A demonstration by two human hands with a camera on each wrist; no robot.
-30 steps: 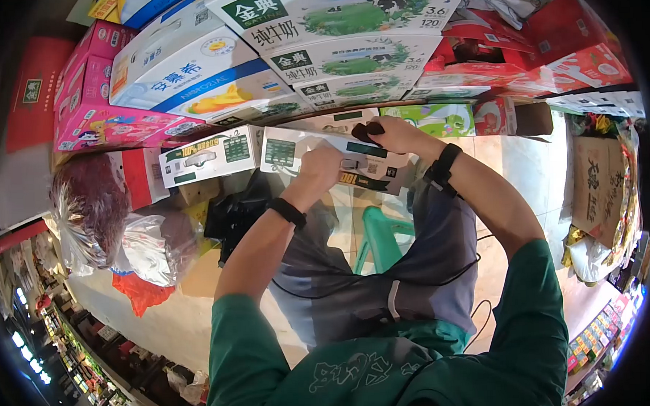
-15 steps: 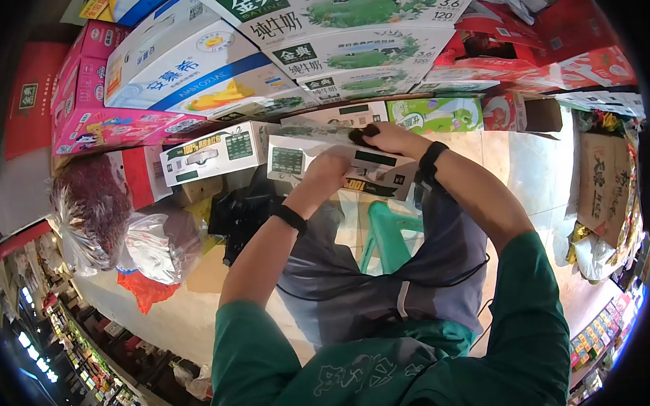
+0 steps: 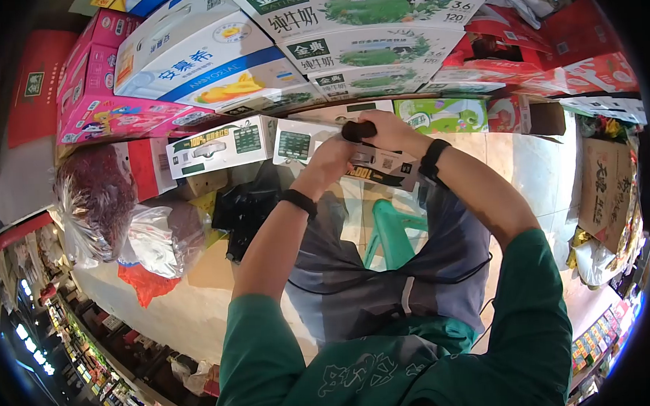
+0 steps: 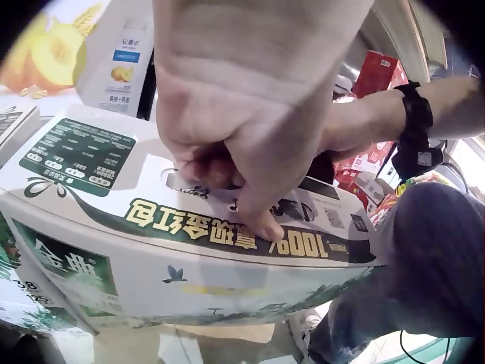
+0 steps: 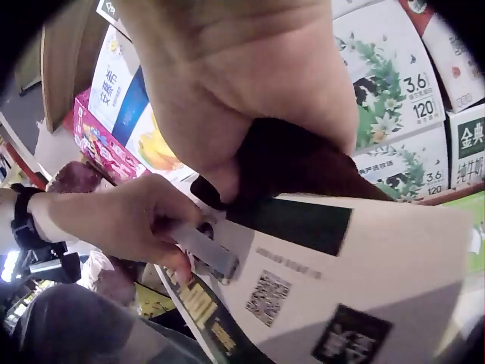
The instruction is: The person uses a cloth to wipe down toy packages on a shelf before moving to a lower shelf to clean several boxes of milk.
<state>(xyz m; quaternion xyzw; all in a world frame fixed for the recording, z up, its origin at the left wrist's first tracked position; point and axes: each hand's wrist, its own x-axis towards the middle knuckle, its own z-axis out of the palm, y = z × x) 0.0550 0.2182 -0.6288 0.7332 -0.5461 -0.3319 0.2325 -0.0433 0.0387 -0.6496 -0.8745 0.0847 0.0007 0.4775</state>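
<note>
A white milk carton [image 3: 293, 141] with green panels and a "100%" band is tilted over the person's knees in the head view. My left hand [image 3: 329, 161] grips its pale plastic handle [image 5: 203, 250], the fingers curled under the strip, as the right wrist view shows. A dark brown cloth [image 5: 303, 163] is bunched under my right hand [image 3: 394, 133], which holds it against the carton's printed face beside the handle. Part of the cloth is hidden behind the palm.
Another white milk carton [image 3: 221, 146] stands left of the held one. Stacked milk boxes [image 3: 376, 48] line the back. A green plastic stool [image 3: 392, 236] is between the legs. Black plastic bag [image 3: 249, 206] and filled clear bags [image 3: 163, 239] lie at left; a brown cardboard box [image 3: 604, 191] is at right.
My right hand has moved the cloth left along the carton, closer to my left hand. The left hand keeps its grip on the handle, and the head view has shifted slightly.
</note>
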